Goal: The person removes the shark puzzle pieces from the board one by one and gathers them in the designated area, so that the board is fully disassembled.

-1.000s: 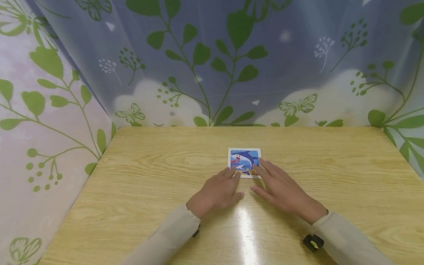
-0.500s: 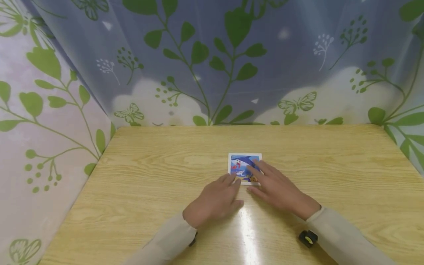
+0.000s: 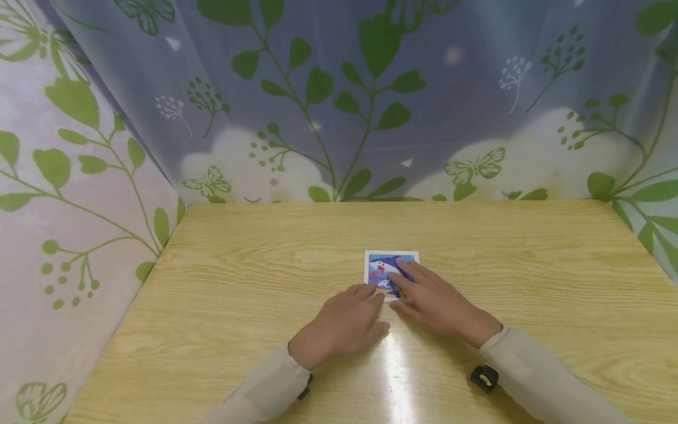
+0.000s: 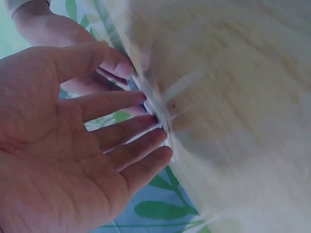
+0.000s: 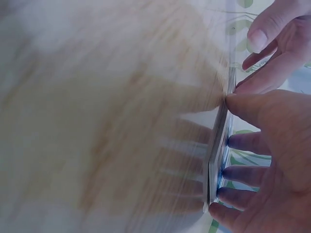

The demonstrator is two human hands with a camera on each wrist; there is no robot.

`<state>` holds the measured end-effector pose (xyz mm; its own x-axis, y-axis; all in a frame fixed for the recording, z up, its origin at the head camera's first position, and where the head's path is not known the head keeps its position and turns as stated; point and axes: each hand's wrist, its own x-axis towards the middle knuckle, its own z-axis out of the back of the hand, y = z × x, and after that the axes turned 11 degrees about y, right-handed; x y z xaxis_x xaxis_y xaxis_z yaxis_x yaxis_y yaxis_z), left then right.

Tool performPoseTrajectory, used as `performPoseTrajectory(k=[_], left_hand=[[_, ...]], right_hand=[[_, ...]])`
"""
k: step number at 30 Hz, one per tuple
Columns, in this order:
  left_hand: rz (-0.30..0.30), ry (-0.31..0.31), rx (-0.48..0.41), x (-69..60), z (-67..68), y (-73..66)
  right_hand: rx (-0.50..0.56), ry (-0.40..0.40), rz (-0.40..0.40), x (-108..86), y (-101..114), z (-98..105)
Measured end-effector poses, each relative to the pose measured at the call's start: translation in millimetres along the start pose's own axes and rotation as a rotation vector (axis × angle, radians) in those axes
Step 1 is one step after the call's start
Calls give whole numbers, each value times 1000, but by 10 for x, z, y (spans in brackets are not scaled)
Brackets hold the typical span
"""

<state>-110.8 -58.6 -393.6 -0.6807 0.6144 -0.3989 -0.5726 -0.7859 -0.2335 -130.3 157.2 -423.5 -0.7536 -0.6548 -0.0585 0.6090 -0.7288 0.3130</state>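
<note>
A square picture tile (image 3: 377, 265) lies flat on the wooden table, printed with a blue shark inside a white border. My left hand (image 3: 343, 323) touches its near left corner with straight fingertips. Across the right half of the picture rest the spread fingers of my right hand (image 3: 439, 300), covering part of the shark. In the left wrist view, the fingertips of my left hand (image 4: 92, 131) meet the tile's edge. The right wrist view shows the tile (image 5: 214, 170) as a thin slab, with the fingers of my right hand (image 5: 277, 165) laid against its face.
The pale wooden table (image 3: 254, 247) ends at a blue curtain (image 3: 455, 76) with leaf and butterfly prints. A pink leaf-patterned cloth (image 3: 32, 235) hangs along the left side. A glossy light streak crosses the tabletop between the forearms.
The picture tile has slid a little nearer to me. My right hand has moved left and further over the picture; my left hand has shifted slightly nearer with the tile.
</note>
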Motion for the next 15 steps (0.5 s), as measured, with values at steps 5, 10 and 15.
performPoseTrajectory(k=[5,10,15], left_hand=[[-24,-29,5,11,71,43],[-24,-74,-34,72,164,119],[14,-132,-129,161,253,195]], right_hand=[[2,20,-11,18,10,4],[1,37,-20,27,16,28],[-11,43,-15,35,20,49]])
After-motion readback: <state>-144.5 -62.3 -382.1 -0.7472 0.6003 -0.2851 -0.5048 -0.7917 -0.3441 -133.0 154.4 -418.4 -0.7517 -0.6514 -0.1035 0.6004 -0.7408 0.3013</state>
